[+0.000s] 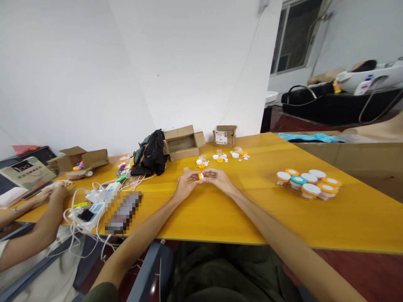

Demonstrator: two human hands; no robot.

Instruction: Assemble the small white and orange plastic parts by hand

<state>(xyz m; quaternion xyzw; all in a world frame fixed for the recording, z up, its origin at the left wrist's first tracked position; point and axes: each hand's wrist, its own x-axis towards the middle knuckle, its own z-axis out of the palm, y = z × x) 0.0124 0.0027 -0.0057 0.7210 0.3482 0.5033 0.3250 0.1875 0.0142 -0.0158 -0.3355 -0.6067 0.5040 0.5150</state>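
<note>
Over the middle of the table [201, 214] my two hands meet around a small orange-and-white lid [200, 176]. My left hand [185, 185] pinches its left side with bent fingers. From the other side, the fingers and thumb of my right hand [217, 178] close on the lid's white part. Just beyond the hands lie loose orange lid rings [201, 166], white caps [215, 157], small white pieces and clear cups [219, 152], in three small groups. To the right stands a cluster of several clear jars with orange-and-white lids [311, 191]; one jar has a teal lid [297, 180].
Cardboard boxes [181, 144] and a black bag [151, 155] line the wall. Left of my arm are a pixelated phone-shaped object [124, 213], power strips [94, 214] and tangled white cables. Another person's arms [47, 222] rest at the far left. A smaller box [225, 136] stands behind the loose parts.
</note>
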